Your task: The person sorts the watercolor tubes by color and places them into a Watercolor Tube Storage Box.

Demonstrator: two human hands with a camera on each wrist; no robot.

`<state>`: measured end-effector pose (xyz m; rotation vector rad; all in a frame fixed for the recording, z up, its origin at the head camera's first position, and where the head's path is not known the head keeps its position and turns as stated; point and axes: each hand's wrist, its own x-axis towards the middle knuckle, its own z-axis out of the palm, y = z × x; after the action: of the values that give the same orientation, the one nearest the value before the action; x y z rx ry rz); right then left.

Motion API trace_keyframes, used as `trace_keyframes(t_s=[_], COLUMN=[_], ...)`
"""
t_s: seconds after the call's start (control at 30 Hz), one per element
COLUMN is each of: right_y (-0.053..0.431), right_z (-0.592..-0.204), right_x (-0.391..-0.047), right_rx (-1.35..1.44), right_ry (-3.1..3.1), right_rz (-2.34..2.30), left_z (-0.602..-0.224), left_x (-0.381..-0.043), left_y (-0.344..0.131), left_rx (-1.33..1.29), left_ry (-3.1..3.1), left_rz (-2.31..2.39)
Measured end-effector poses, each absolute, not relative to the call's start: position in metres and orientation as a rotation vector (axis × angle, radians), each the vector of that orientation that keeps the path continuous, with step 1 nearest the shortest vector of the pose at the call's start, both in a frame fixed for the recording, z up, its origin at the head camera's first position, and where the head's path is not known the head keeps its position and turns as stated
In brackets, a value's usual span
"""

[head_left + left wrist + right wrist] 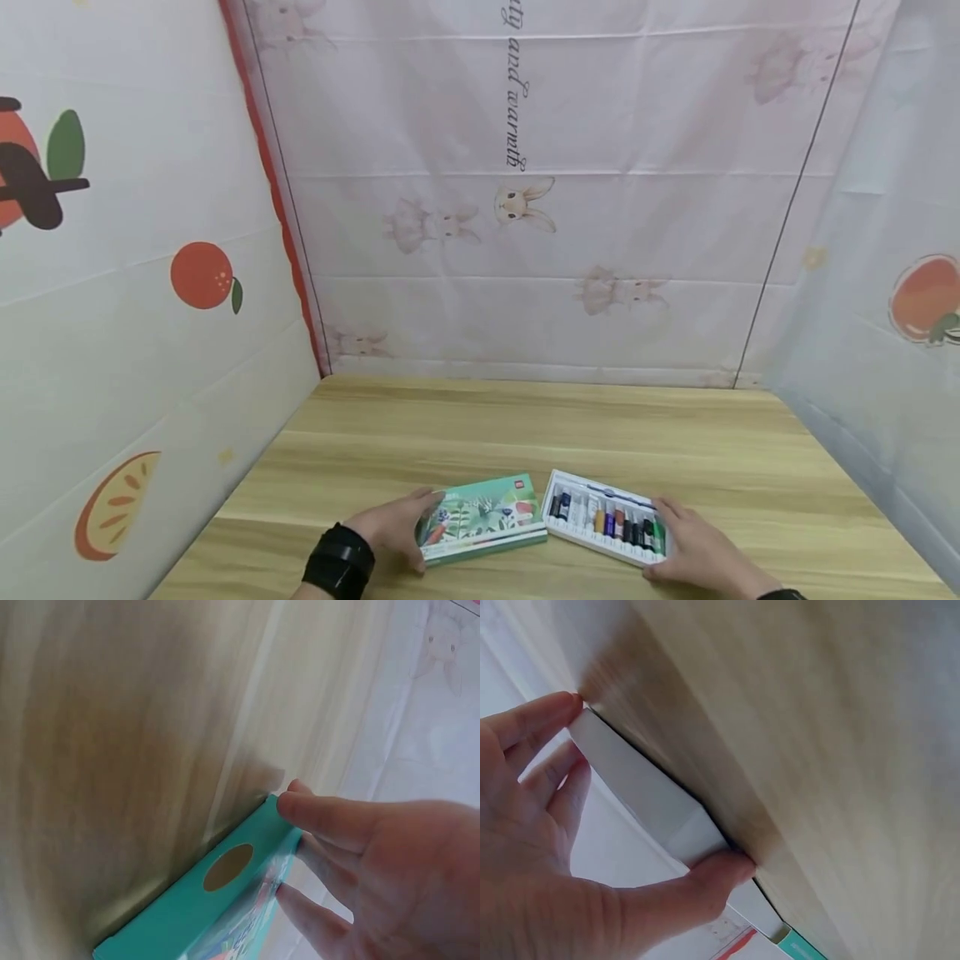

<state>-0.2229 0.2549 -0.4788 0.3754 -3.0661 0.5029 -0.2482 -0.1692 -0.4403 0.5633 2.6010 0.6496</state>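
Observation:
In the head view a green illustrated box lies on the table. My left hand grips its left end, fingers at the far corner and thumb at the near one. That end has an oval cutout, seen in the left wrist view. To the right lies a white tray holding paint tubes in a row, with a slim dark brush along the back. My right hand holds the tray's right end between thumb and fingers. The white tray wall shows between them in the right wrist view.
Both items rest on a wood-grain table near its front edge. A fruit-print sheet hangs at the left, a rabbit-print sheet at the back, and another pale sheet at the right.

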Motion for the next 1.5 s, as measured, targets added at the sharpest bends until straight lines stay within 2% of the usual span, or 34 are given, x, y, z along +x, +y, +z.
trace_keyframes(t_s=[0.43, 0.83, 0.93, 1.13, 1.27, 1.5], right_y=[0.263, 0.260, 0.258, 0.256, 0.253, 0.250], right_z=[-0.464, -0.463, -0.462, -0.459, -0.460, -0.463], right_x=[-0.233, -0.242, -0.238, -0.227, -0.227, -0.231], right_rx=[0.704, 0.817, 0.735, 0.358, 0.284, 0.221], right_ry=[-3.134, -3.126, -3.136, -3.089, -3.038, -3.021], right_rz=[0.641, 0.729, 0.809, 0.712, 0.673, 0.645], left_z=[-0.431, -0.433, -0.439, -0.448, -0.451, -0.459], left_x=[-0.251, -0.252, -0.247, -0.233, -0.229, -0.235], left_y=[-0.157, -0.160, -0.165, -0.169, -0.165, -0.151], left_rx=[0.521, 0.582, 0.558, 0.574, 0.651, 0.593], left_ry=[2.633, 2.635, 2.639, 2.705, 2.832, 2.958], left_rz=[0.476, 0.470, 0.529, 0.648, 0.638, 0.567])
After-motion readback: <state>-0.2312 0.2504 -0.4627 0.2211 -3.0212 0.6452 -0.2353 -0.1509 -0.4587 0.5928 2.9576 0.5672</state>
